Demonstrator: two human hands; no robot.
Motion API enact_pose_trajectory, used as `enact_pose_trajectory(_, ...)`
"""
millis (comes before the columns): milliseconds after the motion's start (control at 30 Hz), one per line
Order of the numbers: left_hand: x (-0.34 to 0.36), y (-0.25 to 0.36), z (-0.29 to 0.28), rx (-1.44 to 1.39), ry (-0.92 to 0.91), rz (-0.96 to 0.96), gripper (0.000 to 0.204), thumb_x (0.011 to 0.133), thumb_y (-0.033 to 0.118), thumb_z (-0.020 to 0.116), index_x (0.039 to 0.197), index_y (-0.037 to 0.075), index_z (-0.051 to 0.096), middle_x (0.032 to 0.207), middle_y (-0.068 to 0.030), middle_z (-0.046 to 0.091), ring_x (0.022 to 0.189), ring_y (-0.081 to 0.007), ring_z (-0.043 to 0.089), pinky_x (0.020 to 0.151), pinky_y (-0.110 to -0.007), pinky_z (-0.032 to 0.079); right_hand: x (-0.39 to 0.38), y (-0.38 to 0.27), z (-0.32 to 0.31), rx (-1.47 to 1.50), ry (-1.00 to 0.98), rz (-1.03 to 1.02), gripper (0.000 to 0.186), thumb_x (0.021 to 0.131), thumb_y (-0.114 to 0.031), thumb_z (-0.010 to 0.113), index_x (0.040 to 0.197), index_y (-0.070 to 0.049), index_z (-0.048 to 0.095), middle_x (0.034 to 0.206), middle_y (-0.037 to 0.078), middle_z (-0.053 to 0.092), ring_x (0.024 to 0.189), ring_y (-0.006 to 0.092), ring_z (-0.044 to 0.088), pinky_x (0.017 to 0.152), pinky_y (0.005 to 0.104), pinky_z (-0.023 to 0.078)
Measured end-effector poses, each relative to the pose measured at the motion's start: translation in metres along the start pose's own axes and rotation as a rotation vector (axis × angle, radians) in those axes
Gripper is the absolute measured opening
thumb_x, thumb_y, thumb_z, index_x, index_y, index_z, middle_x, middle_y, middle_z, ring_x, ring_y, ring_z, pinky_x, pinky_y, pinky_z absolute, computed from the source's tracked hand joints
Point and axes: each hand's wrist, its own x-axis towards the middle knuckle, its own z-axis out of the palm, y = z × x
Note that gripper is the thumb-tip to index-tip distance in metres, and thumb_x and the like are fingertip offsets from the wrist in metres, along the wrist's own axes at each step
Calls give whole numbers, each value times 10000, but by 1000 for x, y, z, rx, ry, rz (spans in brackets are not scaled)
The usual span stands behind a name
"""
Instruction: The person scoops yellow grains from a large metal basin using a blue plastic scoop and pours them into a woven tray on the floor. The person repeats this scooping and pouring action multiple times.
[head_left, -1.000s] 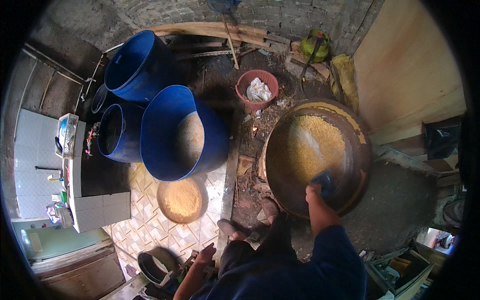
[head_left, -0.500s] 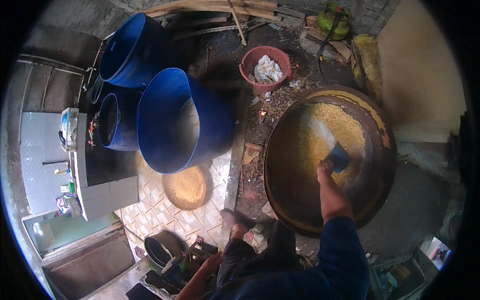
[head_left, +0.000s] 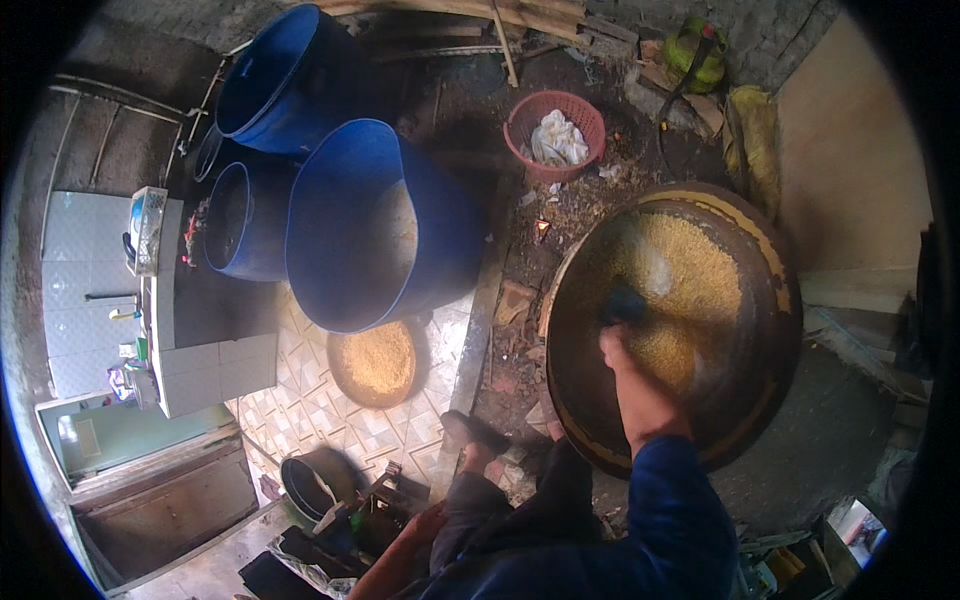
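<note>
My right hand is closed around a dark blue scoop, its details smeared by motion. The scoop is down at the left side of the yellow grains in a wide, dark round pan. A pale whitish patch shows on the grains beside the scoop. At the lower middle, my left hand is by my bent knee, seemingly resting against the leg; its fingers do not show clearly.
Several blue barrels stand at the left. A round tray of yellow grains sits on the tiles. Farther back are a pink basket with white cloth or plastic inside and a green gas cylinder. A dark bucket stands near my left hand.
My right hand has swept the scoop leftward across the pan, from the middle of the grains to their left side. The whole view has shifted slightly. My left hand stays by the knee.
</note>
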Motion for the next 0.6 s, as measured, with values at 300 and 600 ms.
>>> enact_pose_trajectory(300, 10, -45, -13, 303, -136, 238, 385, 905, 218, 485, 1238, 26, 496, 1367, -252, 418, 1250, -346, 449, 1030, -363, 385, -92, -17, -47, 553, -415, 149, 378, 853, -138, 613, 1203, -172, 475, 738, -14, 519, 465, 62, 380, 369, 220, 249)
enact_pose_trajectory(600, 22, -92, -9, 441, 103, 482, 337, 776, 107, 582, 1096, 2, 555, 1144, -196, 536, 1206, -341, 475, 1020, -378, 405, -196, -20, -112, 864, -577, 179, 199, 861, -140, 626, 994, -166, 480, 737, -16, 502, 460, 44, 365, 386, 192, 255)
